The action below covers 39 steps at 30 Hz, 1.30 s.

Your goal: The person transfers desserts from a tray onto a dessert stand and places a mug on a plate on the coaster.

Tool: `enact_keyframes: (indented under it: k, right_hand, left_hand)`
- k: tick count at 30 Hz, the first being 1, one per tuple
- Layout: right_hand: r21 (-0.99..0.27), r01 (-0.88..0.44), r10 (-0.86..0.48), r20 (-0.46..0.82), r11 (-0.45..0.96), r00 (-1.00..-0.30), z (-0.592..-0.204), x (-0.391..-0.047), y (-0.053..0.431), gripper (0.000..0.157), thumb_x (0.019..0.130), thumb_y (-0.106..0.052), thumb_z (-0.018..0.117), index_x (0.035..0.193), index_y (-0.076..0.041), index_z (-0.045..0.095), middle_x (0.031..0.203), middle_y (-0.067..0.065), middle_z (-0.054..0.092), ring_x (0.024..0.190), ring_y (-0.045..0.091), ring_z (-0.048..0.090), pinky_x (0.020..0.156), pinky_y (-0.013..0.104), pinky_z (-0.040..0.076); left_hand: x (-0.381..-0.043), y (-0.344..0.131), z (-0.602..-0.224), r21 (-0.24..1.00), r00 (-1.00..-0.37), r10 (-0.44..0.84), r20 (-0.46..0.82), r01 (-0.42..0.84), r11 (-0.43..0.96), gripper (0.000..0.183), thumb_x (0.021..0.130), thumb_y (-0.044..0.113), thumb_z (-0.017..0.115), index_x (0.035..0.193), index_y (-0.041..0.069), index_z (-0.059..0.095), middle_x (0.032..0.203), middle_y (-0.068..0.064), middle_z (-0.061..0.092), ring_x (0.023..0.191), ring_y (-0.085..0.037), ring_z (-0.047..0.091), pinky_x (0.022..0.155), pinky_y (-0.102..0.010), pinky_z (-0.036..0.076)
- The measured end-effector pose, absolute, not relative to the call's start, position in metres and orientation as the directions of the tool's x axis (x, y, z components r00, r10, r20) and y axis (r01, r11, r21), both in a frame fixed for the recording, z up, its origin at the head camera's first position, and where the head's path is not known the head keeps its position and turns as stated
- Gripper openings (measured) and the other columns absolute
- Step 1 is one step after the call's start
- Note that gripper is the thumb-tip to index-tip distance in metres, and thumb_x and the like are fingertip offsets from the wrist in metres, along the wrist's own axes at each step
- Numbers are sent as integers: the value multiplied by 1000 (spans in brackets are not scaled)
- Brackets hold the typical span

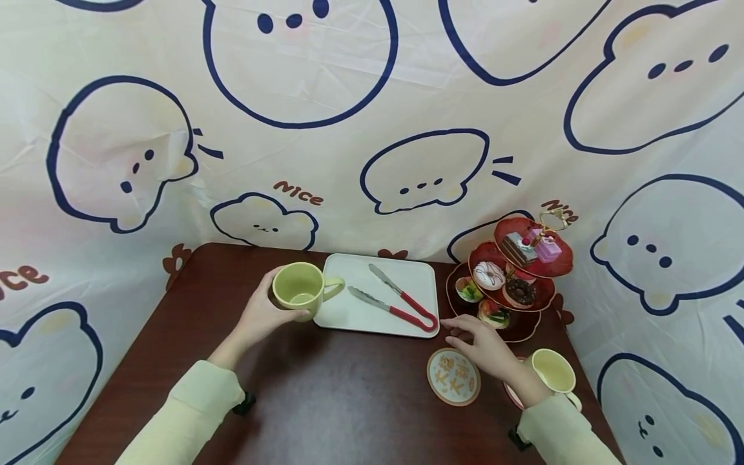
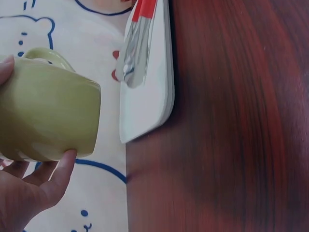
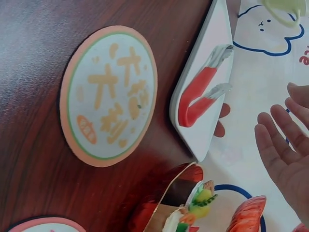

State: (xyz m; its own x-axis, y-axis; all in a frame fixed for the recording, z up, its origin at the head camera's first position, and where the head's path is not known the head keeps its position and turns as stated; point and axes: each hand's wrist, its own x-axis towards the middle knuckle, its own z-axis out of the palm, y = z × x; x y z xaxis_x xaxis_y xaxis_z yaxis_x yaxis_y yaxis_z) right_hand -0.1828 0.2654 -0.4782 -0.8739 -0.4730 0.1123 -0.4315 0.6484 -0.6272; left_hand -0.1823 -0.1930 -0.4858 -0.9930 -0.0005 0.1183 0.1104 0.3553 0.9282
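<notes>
My left hand (image 1: 264, 307) grips a light green mug (image 1: 299, 287) round its body, up off the table at the tray's left end. In the left wrist view the mug (image 2: 48, 111) is seen from its side, fingers under it and its handle on the far side. My right hand (image 1: 479, 342) holds nothing; its fingers are loosely bent over the area between the tray's right corner and a round coaster (image 1: 453, 377). In the right wrist view those fingers (image 3: 285, 130) are spread. The white tray (image 1: 337, 316) carries red-handled tongs (image 1: 401, 303).
A tiered red stand (image 1: 558, 258) with toy cakes and donuts stands at the back right. Near my right forearm, a second mug (image 1: 552, 371) sits on another coaster (image 1: 513, 395). A printed cloth (image 1: 325, 168) hangs behind the dark wooden table (image 1: 337, 400).
</notes>
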Motion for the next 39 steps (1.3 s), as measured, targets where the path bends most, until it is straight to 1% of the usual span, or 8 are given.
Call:
enact_keyframes:
  k: [5, 8, 13, 20, 26, 32, 36, 39]
  right_hand:
    - [-641, -444, -492, 118, 626, -863, -474, -183, 261, 34, 94, -8, 73, 128, -6, 70, 113, 2, 68, 97, 16, 66, 83, 32, 58]
    - [-649, -451, -506, 117, 613, -855, -472, -182, 259, 35, 94, -8, 73, 129, -5, 70, 115, 3, 68, 97, 16, 67, 84, 32, 58]
    - [-661, -464, -523, 127, 589, -843, -470, -182, 255, 36, 95, -9, 72, 131, -6, 69, 118, 3, 67, 99, 20, 67, 85, 33, 58]
    - [-668, -470, -540, 120, 577, -833, -470, -182, 252, 37, 95, -8, 71, 132, -4, 67, 119, 6, 67, 100, 23, 67, 85, 31, 57]
    - [-683, -481, -553, 133, 550, -822, -469, -180, 247, 36, 95, -9, 72, 131, -5, 68, 118, 6, 67, 99, 18, 67, 85, 31, 58]
    - [-694, -495, -564, 155, 522, -811, -468, -178, 242, 36, 95, -9, 72, 131, -2, 67, 119, 9, 67, 98, 19, 68, 85, 32, 58]
    - [-696, -502, -571, 160, 513, -805, -467, -178, 238, 38, 96, -12, 72, 132, -3, 67, 120, 8, 67, 101, 20, 68, 86, 33, 58]
    - [-702, -505, -575, 164, 503, -801, -466, -176, 235, 39, 96, -16, 73, 132, -3, 67, 122, 9, 67, 103, 18, 68, 87, 33, 57]
  left_hand:
    - [-180, -184, -483, 929, -992, 42, 122, 129, 348, 104, 72, 18, 95, 154, 7, 32, 145, -16, 47, 129, -33, 46, 104, -54, 39]
    - [-178, -178, -483, 924, -990, 57, 128, 140, 355, 105, 70, 17, 96, 154, 7, 34, 145, -16, 48, 129, -32, 46, 103, -54, 40]
    - [-175, -168, -481, 922, -984, 75, 159, 175, 346, 105, 67, 15, 97, 153, 8, 37, 143, -15, 50, 128, -32, 48, 103, -53, 40]
    - [-169, -153, -483, 915, -974, 125, 190, 222, 338, 103, 65, 17, 98, 151, 10, 42, 142, -12, 54, 126, -29, 52, 104, -52, 40]
    - [-163, -137, -482, 926, -962, 184, 203, 249, 282, 102, 64, 16, 99, 150, 10, 44, 139, -12, 57, 123, -30, 54, 101, -51, 44]
    - [-160, -123, -481, 949, -952, 242, 188, 240, 204, 100, 64, 10, 98, 149, 13, 45, 141, -11, 55, 122, -33, 55, 91, -41, 53]
    - [-158, -116, -480, 954, -943, 265, 199, 249, 169, 101, 64, 9, 97, 150, 13, 45, 144, -11, 53, 126, -34, 52, 91, -43, 54]
    - [-157, -111, -480, 954, -935, 288, 207, 258, 154, 101, 65, 8, 97, 151, 11, 45, 146, -12, 52, 127, -35, 52, 92, -46, 54]
